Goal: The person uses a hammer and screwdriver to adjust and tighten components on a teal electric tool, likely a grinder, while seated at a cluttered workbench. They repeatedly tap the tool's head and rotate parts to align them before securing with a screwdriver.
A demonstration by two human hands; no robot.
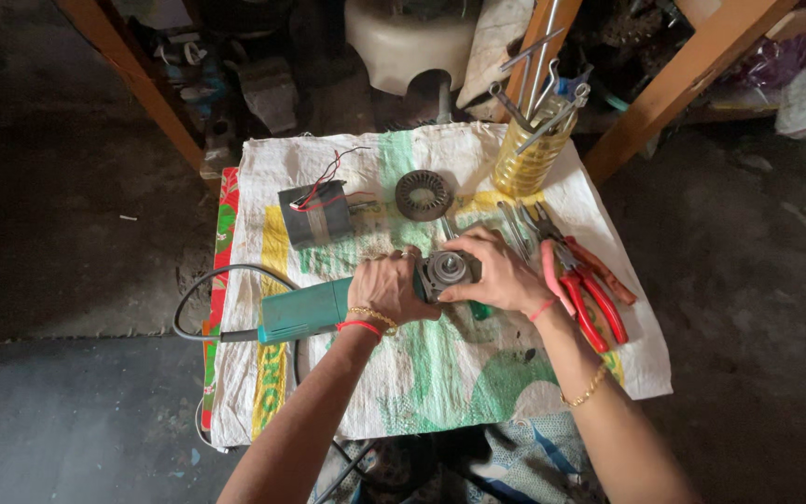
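The left hand point(386, 287) is clenched around the green angle grinder point(305, 311); the right hand point(498, 273) curls its fingers around the grinder's grey metal head point(447, 271).

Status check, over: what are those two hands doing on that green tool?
Left hand gripping green angle grinder body. Right hand on its metal head. Red pliers beside right hand, not blocking.

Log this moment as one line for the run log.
left hand: grips green angle grinder | right hand: on grinder's metal head | nearby: red pliers, ring-shaped stator | surface: woven sack
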